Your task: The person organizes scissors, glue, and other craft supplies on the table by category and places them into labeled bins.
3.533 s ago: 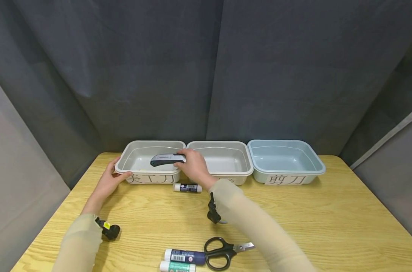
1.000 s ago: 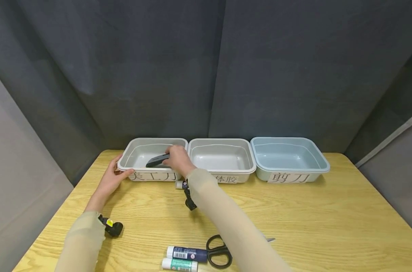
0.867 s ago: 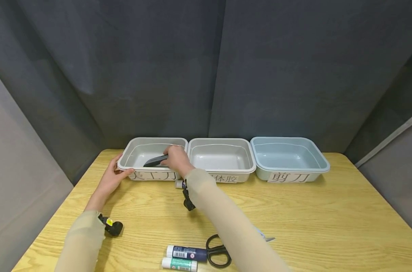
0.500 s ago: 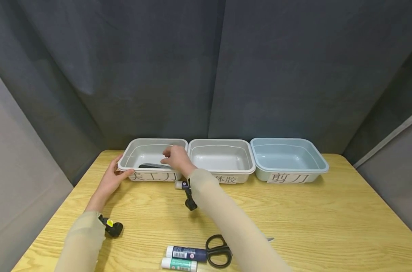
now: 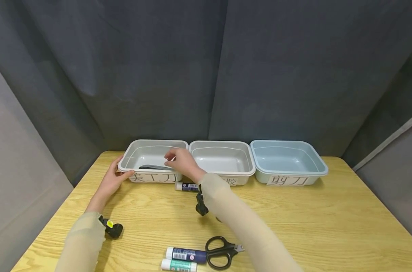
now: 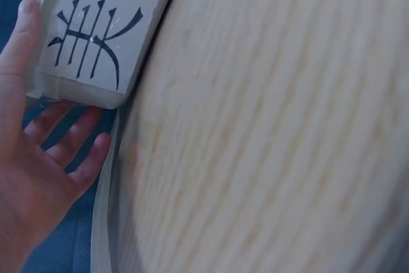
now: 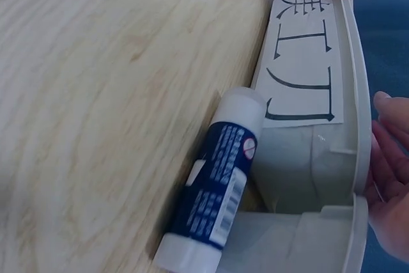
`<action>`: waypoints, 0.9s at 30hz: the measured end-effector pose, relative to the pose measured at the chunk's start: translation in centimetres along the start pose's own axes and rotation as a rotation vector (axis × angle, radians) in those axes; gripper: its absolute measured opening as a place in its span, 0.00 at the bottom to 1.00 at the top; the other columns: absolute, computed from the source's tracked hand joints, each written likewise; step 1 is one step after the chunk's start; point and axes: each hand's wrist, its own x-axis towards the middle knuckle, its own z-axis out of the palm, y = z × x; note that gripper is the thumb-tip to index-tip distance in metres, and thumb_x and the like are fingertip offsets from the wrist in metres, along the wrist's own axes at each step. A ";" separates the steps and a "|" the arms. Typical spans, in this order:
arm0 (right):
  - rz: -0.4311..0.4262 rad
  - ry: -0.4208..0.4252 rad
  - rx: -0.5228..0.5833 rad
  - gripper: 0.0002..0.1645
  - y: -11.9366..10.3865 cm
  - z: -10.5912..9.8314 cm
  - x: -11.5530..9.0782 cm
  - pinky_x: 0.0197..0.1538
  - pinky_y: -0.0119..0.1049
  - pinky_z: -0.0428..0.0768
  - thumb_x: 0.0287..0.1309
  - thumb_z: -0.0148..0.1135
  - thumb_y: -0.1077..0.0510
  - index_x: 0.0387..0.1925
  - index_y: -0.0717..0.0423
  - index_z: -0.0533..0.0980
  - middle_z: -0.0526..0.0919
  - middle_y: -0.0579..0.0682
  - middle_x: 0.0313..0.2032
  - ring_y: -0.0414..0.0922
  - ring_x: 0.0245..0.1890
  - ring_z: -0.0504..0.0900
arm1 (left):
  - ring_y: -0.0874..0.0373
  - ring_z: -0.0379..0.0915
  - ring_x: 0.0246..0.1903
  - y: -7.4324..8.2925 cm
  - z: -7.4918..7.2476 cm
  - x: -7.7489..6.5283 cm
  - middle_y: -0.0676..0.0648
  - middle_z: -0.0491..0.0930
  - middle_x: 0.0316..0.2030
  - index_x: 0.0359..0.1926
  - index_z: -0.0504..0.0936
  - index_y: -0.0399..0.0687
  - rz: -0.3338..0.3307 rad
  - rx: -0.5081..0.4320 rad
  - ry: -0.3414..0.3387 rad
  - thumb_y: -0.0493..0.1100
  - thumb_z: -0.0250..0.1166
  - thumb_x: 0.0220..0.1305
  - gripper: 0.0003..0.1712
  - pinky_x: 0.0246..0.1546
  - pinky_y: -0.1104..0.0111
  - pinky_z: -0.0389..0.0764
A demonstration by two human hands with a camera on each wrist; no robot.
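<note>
A dark utility knife (image 5: 153,167) lies inside the left light grey bin (image 5: 151,141), against its front wall. My left hand (image 5: 107,184) holds that bin by its left end; in the left wrist view, the thumb (image 6: 20,36) rests along the rim and the other fingers reach round the end wall. Over the bin's right end hovers my right hand (image 5: 185,163), fingers loosely bent and holding nothing. Below it, a navy glue stick (image 5: 186,186) with white ends lies on the table in front of the bins, partly hidden by the right forearm in the head view.
A second grey bin (image 5: 223,142) and a pale blue bin (image 5: 289,142) continue the row, each with a front label. Near the table's front edge lie another navy glue stick (image 5: 187,255), a green one (image 5: 179,265) and black-handled scissors (image 5: 219,252). Dark curtain (image 5: 158,75) hangs behind.
My right hand has lowered the utility knife into the left bin and let it go, then drawn slightly back to the right. The left hand keeps its hold on the bin.
</note>
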 end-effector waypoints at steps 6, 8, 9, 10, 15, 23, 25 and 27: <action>-0.047 0.005 0.004 0.12 0.2 -0.5 -0.8 0.38 0.29 0.74 0.53 0.63 0.56 0.40 0.56 0.80 0.82 0.46 0.34 0.40 0.34 0.78 | 0.44 0.58 0.56 0.0 -0.1 0.1 0.37 0.52 0.66 0.71 0.43 0.48 0.009 -0.003 0.006 0.54 0.62 0.58 0.49 0.50 0.64 0.62; -0.058 -0.003 0.008 0.11 0.3 -0.6 -1.1 0.37 0.28 0.74 0.53 0.63 0.57 0.39 0.55 0.80 0.82 0.46 0.34 0.39 0.33 0.77 | 0.44 0.57 0.57 0.0 -0.1 0.1 0.37 0.51 0.67 0.71 0.42 0.48 0.009 0.000 0.004 0.54 0.61 0.58 0.49 0.52 0.61 0.62; -0.066 -0.006 0.005 0.11 0.3 -0.6 -1.2 0.36 0.27 0.74 0.54 0.62 0.57 0.39 0.54 0.80 0.82 0.45 0.34 0.39 0.33 0.77 | 0.43 0.56 0.57 0.0 -0.1 0.1 0.37 0.50 0.67 0.71 0.42 0.48 0.008 0.002 0.003 0.55 0.61 0.58 0.49 0.53 0.59 0.61; -0.076 -0.008 0.003 0.10 0.3 -0.7 -1.4 0.36 0.27 0.74 0.54 0.62 0.57 0.39 0.54 0.80 0.82 0.45 0.33 0.39 0.33 0.77 | 0.43 0.56 0.58 0.0 -0.1 0.1 0.37 0.50 0.67 0.71 0.42 0.48 0.007 0.004 0.002 0.55 0.61 0.58 0.49 0.54 0.57 0.61; -0.114 -0.006 -0.024 0.09 0.3 -1.0 -2.1 0.37 0.27 0.73 0.54 0.62 0.58 0.39 0.53 0.80 0.83 0.45 0.33 0.38 0.33 0.77 | 0.42 0.56 0.58 -0.2 -0.1 0.2 0.36 0.50 0.67 0.71 0.41 0.48 0.009 0.010 0.001 0.55 0.61 0.59 0.49 0.55 0.54 0.60; -0.147 -0.042 -0.064 0.11 0.3 -1.7 -3.5 0.37 0.27 0.73 0.54 0.63 0.56 0.39 0.55 0.81 0.83 0.45 0.33 0.37 0.31 0.78 | 0.43 0.58 0.56 -0.5 -0.3 0.0 0.36 0.50 0.67 0.71 0.41 0.48 0.002 0.031 0.003 0.56 0.60 0.58 0.50 0.53 0.55 0.62; -0.153 -0.032 -0.082 0.10 0.4 -1.8 -3.9 0.36 0.26 0.74 0.54 0.63 0.56 0.38 0.54 0.81 0.83 0.44 0.33 0.36 0.31 0.78 | 0.43 0.58 0.56 -0.6 -0.3 0.0 0.36 0.50 0.67 0.71 0.40 0.49 -0.002 0.033 0.000 0.56 0.60 0.58 0.50 0.53 0.54 0.62; -0.158 -0.009 -0.109 0.09 0.6 -1.9 -4.3 0.36 0.25 0.74 0.53 0.63 0.56 0.37 0.53 0.81 0.83 0.43 0.33 0.35 0.31 0.78 | 0.43 0.58 0.56 -0.6 -0.2 0.0 0.36 0.50 0.67 0.71 0.40 0.50 -0.005 0.036 -0.001 0.57 0.60 0.58 0.50 0.53 0.54 0.62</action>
